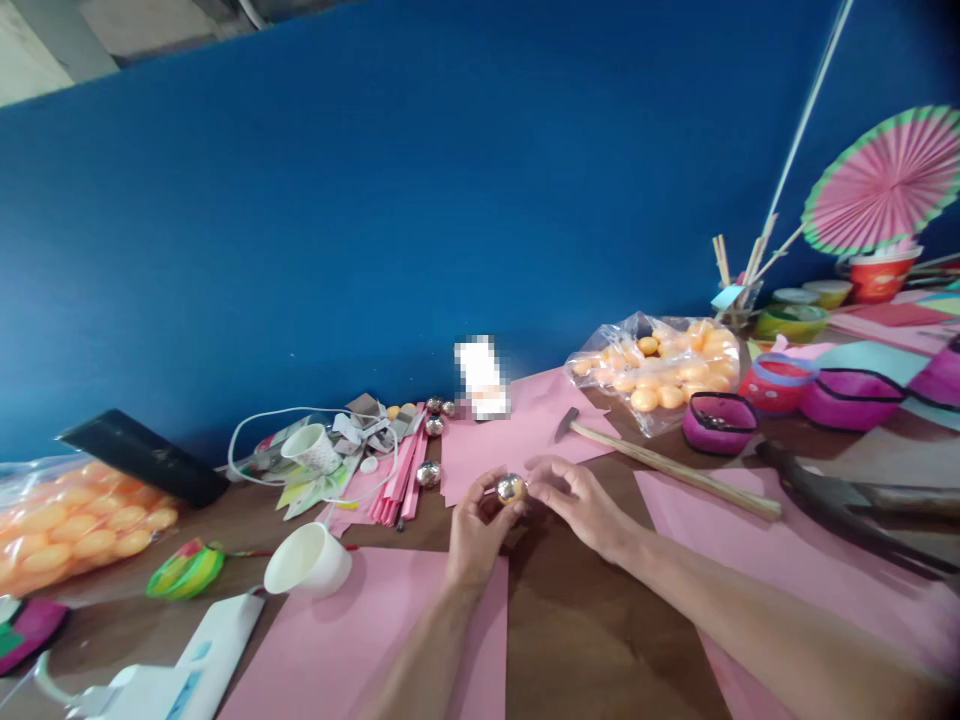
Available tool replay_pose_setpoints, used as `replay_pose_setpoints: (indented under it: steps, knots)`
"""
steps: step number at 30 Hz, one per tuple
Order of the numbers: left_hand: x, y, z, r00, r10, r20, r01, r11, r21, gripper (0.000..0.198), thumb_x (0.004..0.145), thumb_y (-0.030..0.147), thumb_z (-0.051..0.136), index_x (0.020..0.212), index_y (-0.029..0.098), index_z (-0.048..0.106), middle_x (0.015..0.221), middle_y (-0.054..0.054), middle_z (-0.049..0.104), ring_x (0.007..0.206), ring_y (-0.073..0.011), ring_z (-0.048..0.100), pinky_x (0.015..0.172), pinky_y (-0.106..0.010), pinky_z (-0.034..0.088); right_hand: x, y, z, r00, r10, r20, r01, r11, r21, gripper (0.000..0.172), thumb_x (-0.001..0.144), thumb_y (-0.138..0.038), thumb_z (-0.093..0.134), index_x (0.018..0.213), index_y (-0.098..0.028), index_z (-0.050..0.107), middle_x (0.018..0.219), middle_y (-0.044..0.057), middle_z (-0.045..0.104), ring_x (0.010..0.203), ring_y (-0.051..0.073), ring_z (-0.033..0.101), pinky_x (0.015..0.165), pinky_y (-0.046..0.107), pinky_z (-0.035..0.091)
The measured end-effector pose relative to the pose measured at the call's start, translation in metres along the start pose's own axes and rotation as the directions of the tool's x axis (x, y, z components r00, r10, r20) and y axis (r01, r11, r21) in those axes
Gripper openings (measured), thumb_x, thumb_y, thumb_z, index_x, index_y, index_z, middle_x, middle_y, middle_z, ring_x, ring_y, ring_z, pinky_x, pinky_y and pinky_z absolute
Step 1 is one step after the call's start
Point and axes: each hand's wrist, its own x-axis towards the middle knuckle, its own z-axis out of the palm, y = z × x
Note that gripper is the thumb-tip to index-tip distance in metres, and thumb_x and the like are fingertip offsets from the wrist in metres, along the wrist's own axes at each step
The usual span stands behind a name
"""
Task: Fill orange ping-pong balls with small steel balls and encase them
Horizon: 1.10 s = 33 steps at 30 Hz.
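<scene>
My left hand [480, 530] grips a shiny metallic ball [511, 488] between thumb and fingers, above the brown table. From the right, my right hand [574, 500] reaches to the ball's side with thumb and forefinger pinched together. Whatever is between those two fingertips is too small to make out. Several more shiny balls, one of them a larger ball [428, 473], lie beyond my left hand beside a stack of folded pink paper strips [397, 470]. Pink paper sheets [525, 430] lie just behind and on both sides of my hands.
A hammer [675, 465] rests to the right, near dark iron shears [825, 500]. Bags of orange balls [667, 365] stand at both sides. At left are a white cup [307, 560], a power strip [202, 660] and a white cable [232, 440]. A blue wall [450, 200] rises behind.
</scene>
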Motion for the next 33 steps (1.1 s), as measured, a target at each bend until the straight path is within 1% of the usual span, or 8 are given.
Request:
replay_pose_setpoints:
  steps: [2, 7, 14, 19, 25, 33]
  knots:
    - [0.0000, 0.0006, 0.0000, 1.000, -0.019, -0.002, 0.019, 1.000, -0.002, 0.048, 0.064, 0.023, 0.069, 0.109, 0.018, 0.054, 0.094, -0.006, 0.067, 0.083, -0.0179, 0.063, 0.075, -0.029, 0.049, -0.0002, 0.0009, 0.0001, 1.000, 0.008, 0.016, -0.008, 1.000, 0.009, 0.016, 0.078, -0.032, 0.054, 0.079, -0.017, 0.060, 0.106, 0.005, 0.059, 0.087, 0.017, 0.057, 0.081, 0.029, 0.042]
    - [0.0008, 0.0011, 0.0009, 1.000, -0.024, -0.008, 0.024, 0.999, -0.021, 0.051, 0.065, 0.022, 0.068, 0.113, 0.018, 0.052, 0.102, -0.007, 0.066, 0.085, -0.0169, 0.062, 0.076, -0.029, 0.049, -0.0001, 0.0033, 0.0004, 1.000, 0.011, 0.027, -0.012, 0.999, 0.036, 0.015, 0.077, -0.031, 0.056, 0.076, -0.017, 0.061, 0.109, 0.006, 0.058, 0.095, 0.019, 0.056, 0.085, 0.030, 0.039]
    - [0.0009, 0.0009, 0.0016, 1.000, -0.017, 0.003, 0.017, 1.000, -0.022, 0.048, 0.065, 0.022, 0.069, 0.110, 0.017, 0.054, 0.100, -0.007, 0.066, 0.090, -0.0190, 0.061, 0.080, -0.031, 0.048, -0.0005, 0.0050, 0.0018, 0.999, 0.016, 0.032, -0.017, 0.998, 0.053, 0.015, 0.077, -0.031, 0.057, 0.073, -0.017, 0.061, 0.107, 0.006, 0.059, 0.101, 0.021, 0.054, 0.088, 0.030, 0.037]
    - [0.0014, -0.0027, 0.0004, 1.000, -0.008, 0.001, 0.008, 1.000, -0.024, 0.049, 0.065, 0.021, 0.069, 0.111, 0.017, 0.054, 0.100, -0.007, 0.066, 0.093, -0.0203, 0.061, 0.081, -0.032, 0.048, 0.0002, 0.0083, 0.0021, 0.999, -0.012, 0.032, 0.011, 1.000, 0.023, 0.016, 0.077, -0.032, 0.058, 0.073, -0.017, 0.063, 0.105, 0.006, 0.059, 0.101, 0.020, 0.053, 0.090, 0.030, 0.036]
    - [0.0008, -0.0053, -0.0008, 1.000, 0.007, 0.011, -0.007, 1.000, -0.011, 0.050, 0.063, 0.019, 0.070, 0.111, 0.016, 0.055, 0.097, -0.007, 0.067, 0.090, -0.0204, 0.062, 0.081, -0.033, 0.049, 0.0005, 0.0096, 0.0028, 0.999, -0.018, 0.032, 0.018, 1.000, 0.003, 0.014, 0.077, -0.030, 0.058, 0.073, -0.017, 0.063, 0.105, 0.005, 0.058, 0.100, 0.019, 0.053, 0.091, 0.029, 0.034]
    - [0.0005, -0.0052, -0.0007, 1.000, 0.013, 0.004, -0.013, 1.000, -0.002, 0.051, 0.063, 0.019, 0.069, 0.112, 0.016, 0.054, 0.101, -0.009, 0.066, 0.094, -0.0226, 0.060, 0.083, -0.035, 0.048, 0.0006, 0.0081, 0.0026, 0.999, -0.020, 0.042, 0.019, 1.000, 0.023, 0.015, 0.077, -0.030, 0.057, 0.072, -0.017, 0.063, 0.103, 0.005, 0.059, 0.096, 0.019, 0.055, 0.089, 0.031, 0.036]
